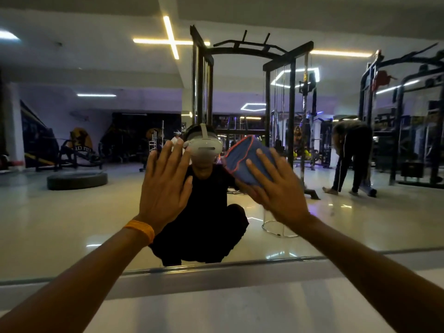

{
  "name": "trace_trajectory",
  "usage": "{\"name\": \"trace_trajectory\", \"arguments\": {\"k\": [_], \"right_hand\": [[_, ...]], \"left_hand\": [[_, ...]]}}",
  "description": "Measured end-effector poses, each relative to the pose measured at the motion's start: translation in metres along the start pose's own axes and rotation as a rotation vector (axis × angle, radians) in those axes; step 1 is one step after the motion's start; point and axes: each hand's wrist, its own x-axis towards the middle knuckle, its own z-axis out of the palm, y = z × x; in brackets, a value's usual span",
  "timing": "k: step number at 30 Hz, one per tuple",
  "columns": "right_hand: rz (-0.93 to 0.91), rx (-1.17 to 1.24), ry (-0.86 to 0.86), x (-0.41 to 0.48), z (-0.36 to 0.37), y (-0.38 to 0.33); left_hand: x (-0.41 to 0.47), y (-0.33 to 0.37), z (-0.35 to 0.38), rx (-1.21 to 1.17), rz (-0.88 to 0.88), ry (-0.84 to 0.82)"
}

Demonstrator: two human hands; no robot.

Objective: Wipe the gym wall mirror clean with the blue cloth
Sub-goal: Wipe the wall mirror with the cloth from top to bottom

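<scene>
1. The mirror [72, 212] fills most of the view. Its bottom edge [216, 267] runs across just above the floor [216, 308], and its other edges are out of frame.
2. The person crouches square to the glass with both arms reaching forward and up, so the two hands meet it well above the bottom edge.
3. The left grip [165, 186] is released, with its fingers straight and spread and the palm toward the glass as a brace. It holds nothing. An orange wristband [140, 230] sits on that wrist.
4. The right grip [276, 186] is also unclenched. Its straight, splayed fingers press the blue cloth [242, 156] against the mirror rather than curling round it.
5. The blue cloth is a folded pad with orange stitching. It lies under the right fingertips and sticks out past them, up and to the left of the palm.
   - Its long axis seems to slant the same way as the fingers.
   - Its leading edge is near the left grip but does not touch it.
6. The next stroke probably depends on that gap.
   - A sweep to the left would soon reach the bracing hand.
   - Up, down and to the right the glass is unobstructed, so the right grip, which already bears on the cloth, looks like the one to carry it that way.
</scene>
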Motion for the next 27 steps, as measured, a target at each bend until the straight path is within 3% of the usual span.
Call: {"name": "trace_trajectory", "arguments": {"k": [1, 4, 5, 9, 12, 14, 15, 17, 18, 19, 21, 23, 25, 27], "right_hand": [[0.082, -0.037, 0.039, 0.009, -0.005, 0.023], [0.635, 0.107, 0.171, 0.031, -0.02, 0.053], [0.672, 0.127, 0.186, 0.031, -0.02, 0.041], [0.199, 0.154, -0.068, -0.008, 0.002, -0.039], [-0.051, 0.021, -0.068, -0.01, -0.002, -0.026], [0.11, 0.001, 0.061, 0.002, -0.006, 0.004], [0.318, 0.056, 0.125, 0.007, -0.011, 0.013], [0.686, 0.149, 0.202, 0.014, -0.011, -0.008], [0.765, 0.167, 0.194, 0.013, -0.006, -0.034], [0.719, 0.162, 0.145, 0.005, 0.005, -0.063], [0.384, 0.147, 0.018, -0.013, 0.014, -0.108], [0.101, 0.072, -0.031, -0.023, 0.017, -0.095], [0.139, 0.013, 0.056, -0.02, 0.013, -0.06], [0.453, 0.014, 0.189, -0.018, 0.004, -0.031]], "left_hand": [[0.0, -0.002, 0.0, 0.003, 0.011, -0.004], [0.001, 0.0, 0.005, 0.008, 0.008, 0.002], [0.001, 0.002, 0.008, 0.012, -0.001, 0.003], [-0.002, 0.004, 0.011, 0.029, -0.013, 0.008], [-0.005, 0.004, 0.01, 0.018, -0.002, 0.005], [-0.012, 0.004, 0.01, 0.001, -0.009, -0.008], [-0.015, 0.005, 0.01, -0.007, -0.013, -0.015], [-0.022, 0.006, 0.009, -0.019, -0.022, -0.027], [-0.026, 0.006, 0.009, -0.019, -0.024, -0.026], [-0.028, 0.006, 0.008, -0.013, -0.024, -0.022], [-0.034, 0.004, 0.008, -0.003, -0.026, -0.024], [-0.041, 0.0, 0.007, 0.0, -0.022, -0.029], [-0.048, -0.002, 0.007, -0.005, -0.023, -0.034], [-0.054, 0.001, 0.007, -0.022, -0.03, -0.034]]}}
